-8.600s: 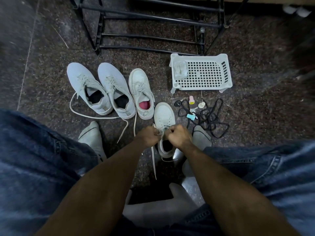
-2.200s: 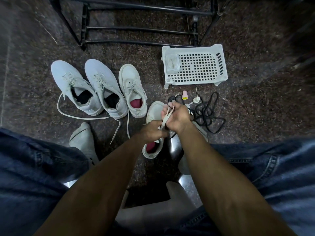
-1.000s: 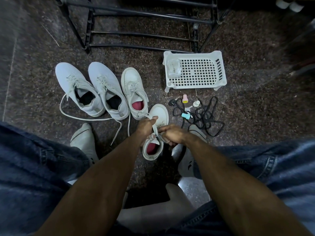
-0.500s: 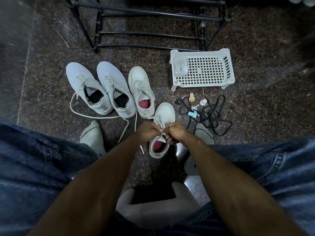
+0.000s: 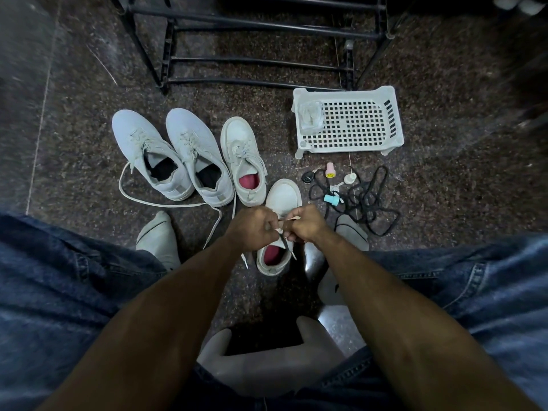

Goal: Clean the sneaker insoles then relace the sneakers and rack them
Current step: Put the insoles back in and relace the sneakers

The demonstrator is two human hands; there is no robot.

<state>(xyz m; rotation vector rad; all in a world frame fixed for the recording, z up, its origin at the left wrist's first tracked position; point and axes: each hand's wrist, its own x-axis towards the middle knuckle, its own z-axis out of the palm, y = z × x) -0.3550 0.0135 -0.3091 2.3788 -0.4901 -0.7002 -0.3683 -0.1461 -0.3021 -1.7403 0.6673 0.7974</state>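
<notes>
A small white sneaker [image 5: 281, 200] with a pink insole stands on the floor between my feet, toe pointing away. Over its middle my left hand [image 5: 255, 227] and my right hand [image 5: 303, 225] each pinch a part of its white shoelace [image 5: 284, 232], knuckles nearly touching. Two lace tips hang below the hands over the shoe's opening. Its mate [image 5: 243, 159] with a pink insole stands laced to the upper left. Two larger light grey sneakers [image 5: 178, 155] stand left of that, long laces trailing on the floor.
A black metal shoe rack [image 5: 261, 40] stands at the back. A white perforated plastic basket [image 5: 348, 123] sits right of the shoes, with a tangle of black cord [image 5: 364, 200] and small pink, white and blue items in front. My socked feet flank the shoe.
Since a second ago both hands have closed together over the sneaker and drawn the lace between them. The shoe itself has stayed in place.
</notes>
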